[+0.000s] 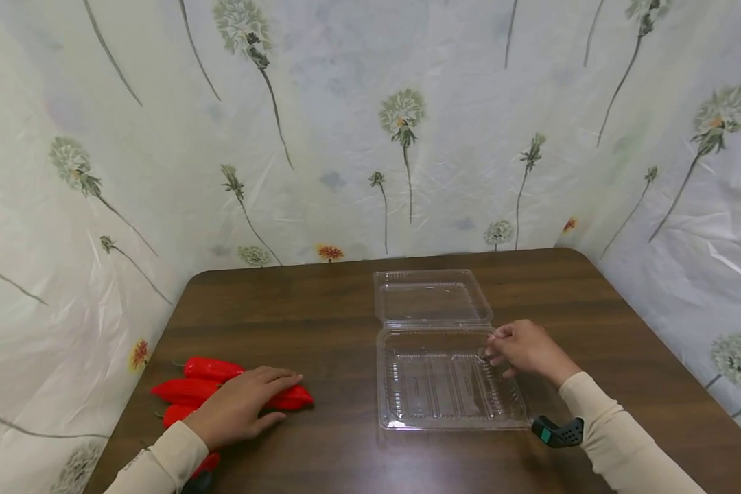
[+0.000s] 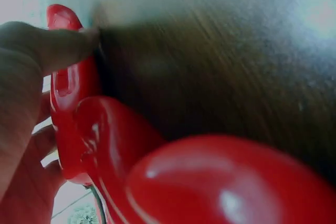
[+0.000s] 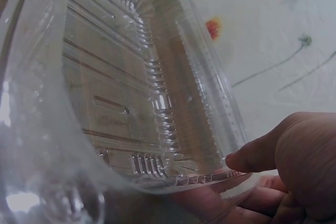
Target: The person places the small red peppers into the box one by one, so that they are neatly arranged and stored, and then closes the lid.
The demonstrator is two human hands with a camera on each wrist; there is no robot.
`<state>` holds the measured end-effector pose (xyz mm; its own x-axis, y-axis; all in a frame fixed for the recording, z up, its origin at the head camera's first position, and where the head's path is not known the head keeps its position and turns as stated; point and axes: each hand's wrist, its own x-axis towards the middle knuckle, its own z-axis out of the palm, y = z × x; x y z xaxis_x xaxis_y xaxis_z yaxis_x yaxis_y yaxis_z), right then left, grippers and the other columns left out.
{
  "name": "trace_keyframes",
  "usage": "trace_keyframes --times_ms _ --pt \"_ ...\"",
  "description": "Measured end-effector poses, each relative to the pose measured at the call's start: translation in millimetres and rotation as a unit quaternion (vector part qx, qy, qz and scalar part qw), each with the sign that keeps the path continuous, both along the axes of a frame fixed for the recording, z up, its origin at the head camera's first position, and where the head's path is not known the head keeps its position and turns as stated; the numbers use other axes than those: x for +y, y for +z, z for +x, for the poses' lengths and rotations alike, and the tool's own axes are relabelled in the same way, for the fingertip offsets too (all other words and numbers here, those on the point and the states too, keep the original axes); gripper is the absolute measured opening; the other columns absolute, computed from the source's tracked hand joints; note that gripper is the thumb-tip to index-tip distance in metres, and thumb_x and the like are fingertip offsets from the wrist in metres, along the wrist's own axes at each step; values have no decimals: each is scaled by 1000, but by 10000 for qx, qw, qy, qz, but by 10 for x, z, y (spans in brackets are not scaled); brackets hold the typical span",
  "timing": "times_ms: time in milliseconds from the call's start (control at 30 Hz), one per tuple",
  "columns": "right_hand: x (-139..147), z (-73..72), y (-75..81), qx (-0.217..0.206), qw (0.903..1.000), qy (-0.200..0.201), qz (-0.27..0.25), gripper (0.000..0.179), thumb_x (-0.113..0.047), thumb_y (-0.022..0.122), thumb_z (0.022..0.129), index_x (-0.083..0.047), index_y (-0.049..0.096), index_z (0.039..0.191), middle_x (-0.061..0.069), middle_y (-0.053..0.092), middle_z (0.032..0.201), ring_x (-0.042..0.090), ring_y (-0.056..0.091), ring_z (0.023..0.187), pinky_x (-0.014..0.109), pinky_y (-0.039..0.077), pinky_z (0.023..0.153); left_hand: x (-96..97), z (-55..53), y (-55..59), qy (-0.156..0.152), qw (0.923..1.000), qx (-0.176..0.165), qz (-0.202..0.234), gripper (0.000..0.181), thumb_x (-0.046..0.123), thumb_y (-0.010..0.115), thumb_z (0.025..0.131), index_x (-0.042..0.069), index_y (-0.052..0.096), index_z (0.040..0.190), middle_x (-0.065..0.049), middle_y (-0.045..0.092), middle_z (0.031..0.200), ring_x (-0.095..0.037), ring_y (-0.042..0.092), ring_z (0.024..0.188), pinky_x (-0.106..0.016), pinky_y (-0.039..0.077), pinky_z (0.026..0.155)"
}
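A dark wooden table (image 1: 321, 309) stood in a corner hung with pale sheets printed with dandelions. On it, a little right of the middle, lay a clear plastic clamshell container (image 1: 447, 384), open, with its lid (image 1: 432, 296) folded flat toward the wall. The right hand (image 1: 527, 348) held the tray at its right rim near the hinge; in the right wrist view the thumb (image 3: 252, 156) was pressing the rim against the curled fingers below. The container looked very light, thin and easy to bend, so I think the stiffer rim was the good place to take it. At the left edge of the table lay a heap of glossy red peppers (image 1: 206, 387), probably smooth and slippery. The left hand (image 1: 237, 408) rested flat on them, fingers almost straight.
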<state>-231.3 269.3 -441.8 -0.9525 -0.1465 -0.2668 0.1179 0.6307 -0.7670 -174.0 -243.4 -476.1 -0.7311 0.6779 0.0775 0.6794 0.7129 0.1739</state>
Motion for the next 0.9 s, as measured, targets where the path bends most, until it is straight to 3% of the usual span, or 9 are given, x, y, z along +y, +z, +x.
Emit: trace_keyframes --times_ms 300,533,900 --pt "2 -4 -19 63 10000 14 70 25 -12 55 104 10 67 110 19 73 101 29 74 88 37 60 61 70 -9 13 15 9997 165 197 53 29 79 89 21 61 138 6 64 129 -16 62 117 -40 54 96" --pt "-2 11 -20 112 9999 27 120 25 -12 56 104 9 67 109 18 73 100 28 74 87 37 60 61 151 -45 41 2 9989 107 447 48 27 77 90 21 62 136 10 64 122 -9 63 110 -33 56 91" --pt "-48 15 -38 115 9999 -38 -9 25 -10 55 103 11 66 111 19 73 99 29 74 87 37 60 61 552 -175 386 -229 9966 91 788 51 25 76 92 22 58 140 9 64 122 -8 62 110 -33 55 93"
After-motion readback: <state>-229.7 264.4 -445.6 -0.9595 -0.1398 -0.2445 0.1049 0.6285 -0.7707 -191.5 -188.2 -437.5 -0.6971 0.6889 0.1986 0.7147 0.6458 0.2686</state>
